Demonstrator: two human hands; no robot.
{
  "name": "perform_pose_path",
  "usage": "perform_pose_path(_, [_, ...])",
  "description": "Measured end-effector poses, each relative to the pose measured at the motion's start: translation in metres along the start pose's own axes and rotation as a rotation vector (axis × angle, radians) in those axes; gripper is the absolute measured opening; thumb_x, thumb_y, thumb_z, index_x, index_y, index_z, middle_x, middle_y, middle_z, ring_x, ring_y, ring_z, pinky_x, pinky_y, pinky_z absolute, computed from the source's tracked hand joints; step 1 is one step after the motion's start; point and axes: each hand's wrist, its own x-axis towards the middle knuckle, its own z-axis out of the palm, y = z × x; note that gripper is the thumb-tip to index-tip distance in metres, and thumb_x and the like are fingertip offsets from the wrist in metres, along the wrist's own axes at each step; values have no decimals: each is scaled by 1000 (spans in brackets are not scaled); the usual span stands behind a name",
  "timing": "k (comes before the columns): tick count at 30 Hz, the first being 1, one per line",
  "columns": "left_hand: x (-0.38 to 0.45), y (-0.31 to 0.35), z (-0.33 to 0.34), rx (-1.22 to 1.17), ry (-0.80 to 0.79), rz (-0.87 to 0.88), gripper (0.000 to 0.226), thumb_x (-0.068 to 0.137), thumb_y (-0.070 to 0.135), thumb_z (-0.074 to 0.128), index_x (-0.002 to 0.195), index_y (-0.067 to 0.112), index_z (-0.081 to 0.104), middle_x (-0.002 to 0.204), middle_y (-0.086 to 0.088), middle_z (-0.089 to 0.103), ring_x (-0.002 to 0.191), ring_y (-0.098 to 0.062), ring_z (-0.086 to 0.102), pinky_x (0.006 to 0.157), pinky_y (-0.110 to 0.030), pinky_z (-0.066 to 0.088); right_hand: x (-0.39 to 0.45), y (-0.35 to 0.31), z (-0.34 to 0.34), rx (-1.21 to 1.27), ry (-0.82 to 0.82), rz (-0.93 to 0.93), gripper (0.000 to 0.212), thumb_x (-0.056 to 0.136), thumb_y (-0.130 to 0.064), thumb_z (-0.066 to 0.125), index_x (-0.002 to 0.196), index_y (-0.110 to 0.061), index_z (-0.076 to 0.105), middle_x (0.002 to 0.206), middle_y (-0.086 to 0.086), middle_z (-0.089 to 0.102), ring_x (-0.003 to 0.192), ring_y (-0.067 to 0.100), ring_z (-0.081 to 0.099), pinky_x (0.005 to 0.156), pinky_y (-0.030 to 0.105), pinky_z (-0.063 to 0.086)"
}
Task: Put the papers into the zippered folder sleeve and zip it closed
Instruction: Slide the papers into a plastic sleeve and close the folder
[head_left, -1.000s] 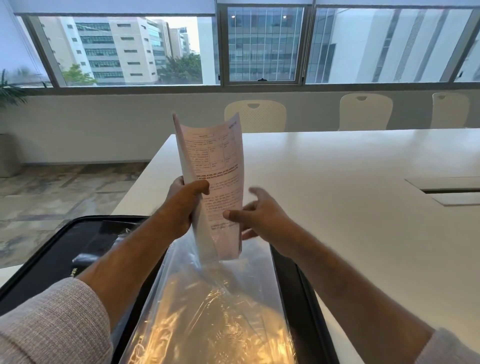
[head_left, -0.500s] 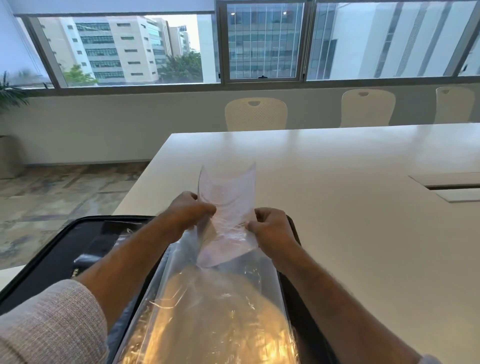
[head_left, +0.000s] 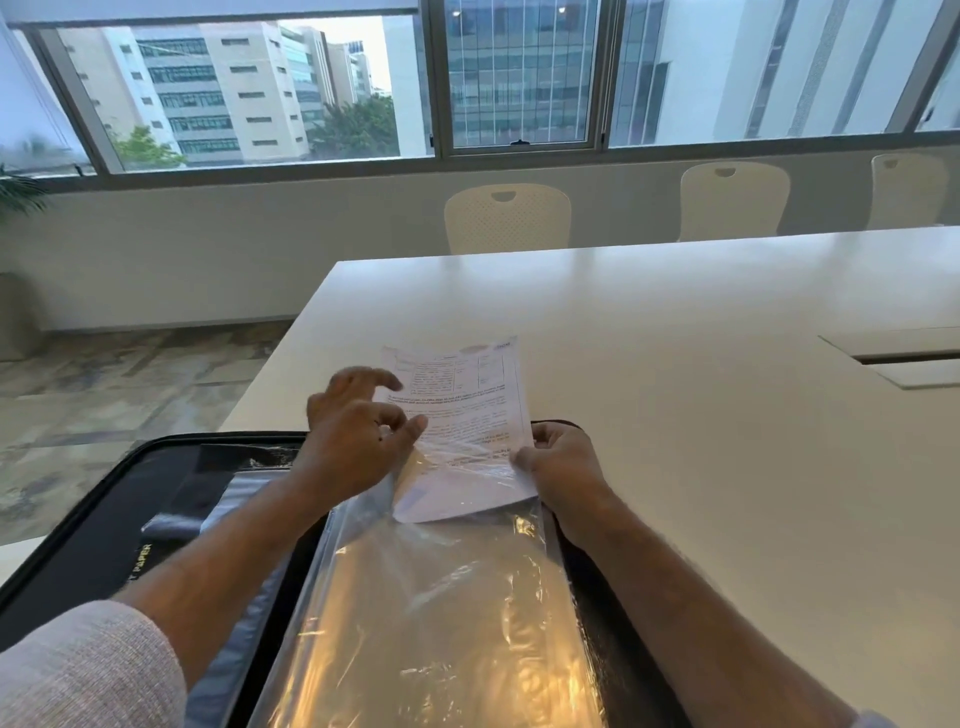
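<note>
your right hand (head_left: 563, 465) pinches the printed white paper sheet (head_left: 462, 415) and the mouth of the clear plastic sleeve (head_left: 441, 597). your left hand (head_left: 358, 426) hovers beside it, fingers loosely spread. the sheet sits half inside the sleeve, over the open black zippered folder (head_left: 104, 519) on the white table (head_left: 675, 364).

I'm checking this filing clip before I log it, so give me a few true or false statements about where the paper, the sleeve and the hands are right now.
1. The paper is fully inside the clear sleeve. False: only its lower part is in; the top sticks out over the white table.
2. The right hand pinches the sleeve's mouth at the paper's right edge. True.
3. The left hand holds a pen. False: it holds nothing, fingers loosely spread beside the paper.
4. The sleeve lies on an open black folder. True.
5. The chairs stand on the table's far side. True.
</note>
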Motion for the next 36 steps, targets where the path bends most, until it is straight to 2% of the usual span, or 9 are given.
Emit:
perform_pose_path(5, [-2,-6,-4,-151,-291,-24,62,74,82,41,67,27,70,80,22,62,94,-2,46,84,-34,20,-1,1,-1,-35,-8,-56,24,86,6,63,80,-16,68,80,-1,73,64,7,71,56,17,56])
perform_pose_path(11, [-2,-10,-2,-190,-303,-41,56,79,75,51,58,24,61,53,8,63,61,-7,59,93,-39,36,-2,2,1,-52,8,-108,28,87,4,65,76,-22,64,77,-4,72,65,9,72,62,24,61])
perform_pose_path(15, [2,-11,1,-136,-290,-55,54,84,70,52,58,23,54,53,8,58,64,-11,56,87,-40,35,0,4,-3,-52,-1,-107,27,87,3,65,77,-22,65,81,-2,73,73,15,74,71,32,62])
perform_pose_path(19, [-5,-13,6,-67,-163,-58,63,83,72,47,51,18,52,66,11,58,86,-15,47,78,-39,27,5,6,-6,-61,18,-103,22,86,2,66,82,-20,66,89,4,74,80,20,74,77,36,61])
perform_pose_path(25, [-5,-2,6,-31,-260,-224,53,85,68,54,65,20,65,94,9,60,102,-17,42,84,-40,32,12,11,-8,-79,4,-92,16,86,0,65,95,-12,71,95,6,76,81,18,74,76,30,61])
perform_pose_path(28, [-13,3,-5,-513,-230,-325,49,83,57,65,79,9,68,92,-11,68,94,-32,58,87,-51,48,12,12,-8,-63,-9,-99,19,86,0,65,86,-18,72,94,3,77,78,13,74,72,25,61])
perform_pose_path(30, [-18,4,-11,-746,-250,-329,38,86,42,69,87,5,68,88,-14,67,83,-30,59,82,-46,48,11,13,-7,-74,-14,-106,22,86,-2,65,81,-23,69,95,2,77,82,16,74,77,33,62])
perform_pose_path(33, [-17,4,-16,-728,-324,-331,31,92,35,66,91,4,69,83,-13,64,78,-20,54,75,-35,43,13,14,-6,-83,-27,-119,19,86,-3,66,84,-22,70,94,2,76,85,19,74,77,35,62])
perform_pose_path(36, [-5,2,-16,-563,-470,-343,46,85,58,61,87,13,69,69,2,59,64,-14,48,62,-29,39,14,11,-10,-31,-24,-74,17,87,0,67,103,-5,69,98,11,75,86,24,74,80,40,61])
